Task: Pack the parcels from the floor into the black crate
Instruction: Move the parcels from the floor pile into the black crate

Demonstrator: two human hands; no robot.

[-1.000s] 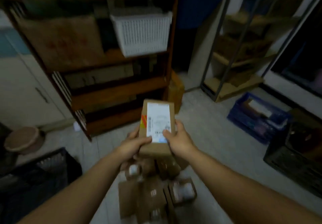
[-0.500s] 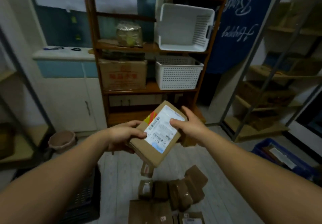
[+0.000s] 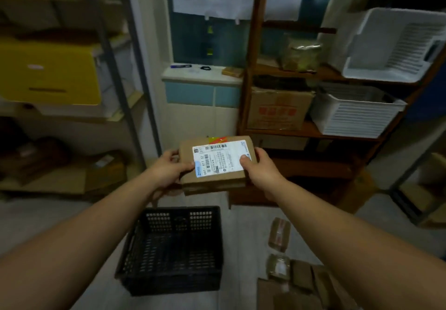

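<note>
The left hand (image 3: 169, 167) grips the left end of a labelled cardboard parcel (image 3: 217, 161), held level above and beyond the black crate (image 3: 178, 220), long axis side to side. The right hand (image 3: 259, 168) grips its right end. Other parcels (image 3: 279, 235) lie on the floor (image 3: 243, 237) right of the crate.

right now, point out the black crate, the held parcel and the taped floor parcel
black crate (image 3: 156, 222) head view, far mesh wall
held parcel (image 3: 214, 180) head view, cardboard below label
taped floor parcel (image 3: 279, 233) head view, its top face
</note>
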